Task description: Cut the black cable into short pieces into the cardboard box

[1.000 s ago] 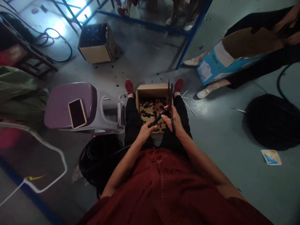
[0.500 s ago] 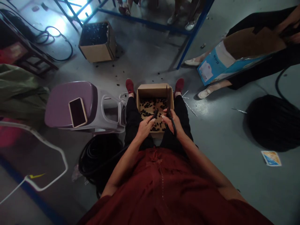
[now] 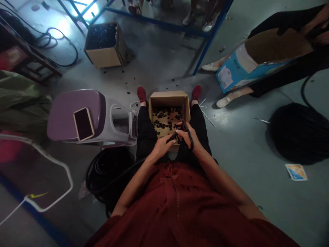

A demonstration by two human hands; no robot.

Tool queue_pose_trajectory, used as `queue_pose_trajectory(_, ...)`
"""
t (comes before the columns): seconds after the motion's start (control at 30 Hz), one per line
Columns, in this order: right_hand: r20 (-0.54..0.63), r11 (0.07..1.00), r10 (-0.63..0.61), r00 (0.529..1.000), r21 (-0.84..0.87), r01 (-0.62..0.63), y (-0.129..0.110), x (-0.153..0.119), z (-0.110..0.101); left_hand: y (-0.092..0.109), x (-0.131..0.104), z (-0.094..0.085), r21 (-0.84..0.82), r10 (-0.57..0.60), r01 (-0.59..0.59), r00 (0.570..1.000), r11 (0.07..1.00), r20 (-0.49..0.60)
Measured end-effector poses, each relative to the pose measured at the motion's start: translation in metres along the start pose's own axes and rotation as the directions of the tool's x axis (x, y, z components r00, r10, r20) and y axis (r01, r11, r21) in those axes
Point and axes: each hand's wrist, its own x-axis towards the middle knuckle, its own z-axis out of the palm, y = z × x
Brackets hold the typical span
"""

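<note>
Over the near end of an open cardboard box (image 3: pixel 168 100) between my legs, both hands work close together. My left hand (image 3: pixel 161 146) is closed on a black cable (image 3: pixel 172 137), whose end points toward my right hand. My right hand (image 3: pixel 193 134) grips scissors with a black handle loop (image 3: pixel 191 141); their dark blades point away from me over the box and are hard to make out. The right fingertips meet the cable's end. Many short black pieces (image 3: pixel 161 125) lie scattered on the box floor.
A purple-topped stool (image 3: pixel 61 113) with a phone (image 3: pixel 84 124) stands left, above a black cable coil (image 3: pixel 110 168). Another black coil (image 3: pixel 300 133) lies right. Ahead are a filled carton (image 3: pixel 105 56), a blue frame (image 3: pixel 202 56) and a person holding a blue box (image 3: pixel 236 73).
My left hand has drawn back toward me and slightly right, bringing the cable's end to my right fingertips. The right hand stays nearly in place with the scissors.
</note>
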Motion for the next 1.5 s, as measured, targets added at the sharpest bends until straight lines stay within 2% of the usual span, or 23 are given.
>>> queue_pose_trajectory(0.27,-0.037,1.0,-0.022,0.999,-0.007,0.022,-0.002,0.001,-0.001,-0.01,-0.012,0.0,-0.02,-0.028,0.028,0.999,0.999,0.017)
queue_pose_trajectory(0.43,-0.055,0.994,-0.076,0.996,-0.078,0.072,-0.002,0.005,-0.004,-0.002,-0.015,0.0,0.032,-0.071,0.073,0.995,0.997,-0.068)
queue_pose_trajectory(0.53,-0.08,0.987,-0.117,0.99,-0.121,0.107,-0.003,0.007,-0.004,0.003,-0.011,0.0,0.122,-0.045,0.059,0.993,0.991,-0.112)
queue_pose_trajectory(0.7,-0.058,0.982,-0.125,0.991,-0.147,0.115,-0.003,0.006,-0.002,0.001,-0.005,-0.005,0.342,0.104,-0.053,0.986,0.938,-0.133)
queue_pose_trajectory(0.83,-0.044,0.984,-0.105,0.994,-0.147,0.097,0.003,0.004,0.0,-0.002,-0.002,-0.009,0.479,0.101,-0.038,0.989,0.877,-0.107)
queue_pose_trajectory(1.03,-0.018,0.993,-0.053,0.998,-0.103,0.051,0.001,0.001,0.001,-0.005,0.0,-0.005,0.378,0.139,-0.092,0.985,0.921,-0.099)
queue_pose_trajectory(1.2,0.004,0.992,-0.041,0.999,-0.117,0.041,0.003,0.0,-0.003,-0.008,0.002,-0.018,0.31,0.134,-0.058,0.964,0.949,-0.231)
queue_pose_trajectory(1.33,0.084,0.973,0.0,0.996,-0.232,0.02,0.023,-0.003,-0.014,-0.01,0.005,-0.039,0.256,0.105,-0.015,0.935,0.966,-0.339)
queue_pose_trajectory(1.5,0.218,0.89,0.072,0.973,-0.455,0.036,0.042,-0.018,-0.024,-0.014,0.006,-0.05,0.302,0.111,-0.005,0.936,0.953,-0.335)
